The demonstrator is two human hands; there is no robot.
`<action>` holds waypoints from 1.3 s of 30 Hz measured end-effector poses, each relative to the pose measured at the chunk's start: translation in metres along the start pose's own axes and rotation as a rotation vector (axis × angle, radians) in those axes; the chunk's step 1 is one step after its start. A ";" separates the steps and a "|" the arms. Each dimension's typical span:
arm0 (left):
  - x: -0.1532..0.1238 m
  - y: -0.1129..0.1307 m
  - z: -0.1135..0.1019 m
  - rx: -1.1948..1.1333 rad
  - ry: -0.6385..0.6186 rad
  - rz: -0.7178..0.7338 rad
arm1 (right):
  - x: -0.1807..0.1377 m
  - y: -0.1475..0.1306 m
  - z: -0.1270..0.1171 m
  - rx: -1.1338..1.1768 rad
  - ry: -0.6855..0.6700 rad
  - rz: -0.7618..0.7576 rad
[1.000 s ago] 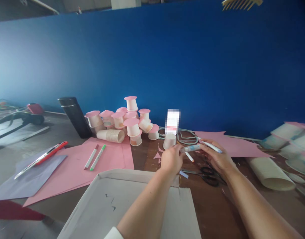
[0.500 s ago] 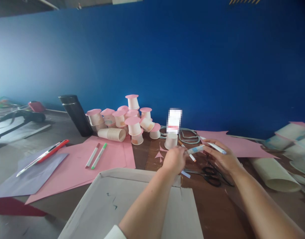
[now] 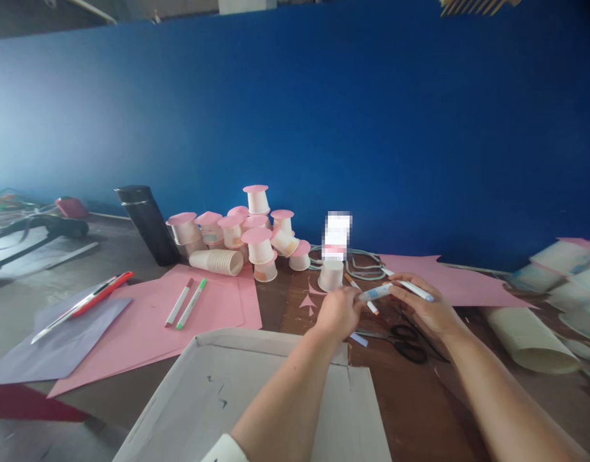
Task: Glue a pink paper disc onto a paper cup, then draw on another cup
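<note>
My left hand [image 3: 340, 312] is closed around one end of a small white tube with a light blue label [image 3: 375, 292]. Fingertips of my right hand [image 3: 427, 311] meet the tube's other end. Between those same right fingers lies a white marker with a blue end [image 3: 416, 290], pointing right. Just beyond my left hand a white paper cup [image 3: 330, 276] stands upside down. An orange-tipped marker [image 3: 372, 305] lies partly hidden behind the tube. Black-handled scissors [image 3: 405, 342] rest below my hands.
Pink-topped paper cups [image 3: 257, 237] are stacked left of centre, beside nested cups [image 3: 216, 262] and a black flask [image 3: 147, 224]. Pink paper [image 3: 145, 327] carries two markers. A red cutter [image 3: 102, 292] lies far left. A white box lid [image 3: 256, 398] sits in front. A large cup [image 3: 530, 340] lies right.
My right hand has shifted very slightly left, with the marker still in its fingers. Both hands keep hold of the tube. The view has tipped a little.
</note>
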State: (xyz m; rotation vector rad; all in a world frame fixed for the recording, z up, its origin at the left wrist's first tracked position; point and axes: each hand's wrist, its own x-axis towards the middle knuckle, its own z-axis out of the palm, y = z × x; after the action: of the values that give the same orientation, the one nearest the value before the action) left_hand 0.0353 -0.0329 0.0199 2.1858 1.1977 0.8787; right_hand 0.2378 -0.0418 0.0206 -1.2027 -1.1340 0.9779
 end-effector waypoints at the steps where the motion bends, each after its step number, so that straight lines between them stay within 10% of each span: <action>1: 0.000 0.002 0.000 -0.013 0.012 -0.004 | 0.000 0.001 0.000 0.016 0.008 0.002; 13: 0.008 -0.010 -0.018 -0.264 0.461 -0.530 | 0.010 0.012 -0.009 -0.218 0.512 -0.194; 19: 0.010 -0.019 -0.010 0.009 0.369 -0.570 | 0.005 0.015 -0.001 -0.746 0.510 -0.281; 39: 0.019 -0.025 0.000 0.066 0.241 -0.530 | -0.005 0.010 0.019 -0.854 0.385 -0.707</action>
State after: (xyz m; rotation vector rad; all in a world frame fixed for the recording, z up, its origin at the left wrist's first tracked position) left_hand 0.0293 -0.0042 0.0090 1.7017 1.8308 0.8882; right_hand 0.2183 -0.0416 0.0099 -1.3861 -1.5445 -0.3195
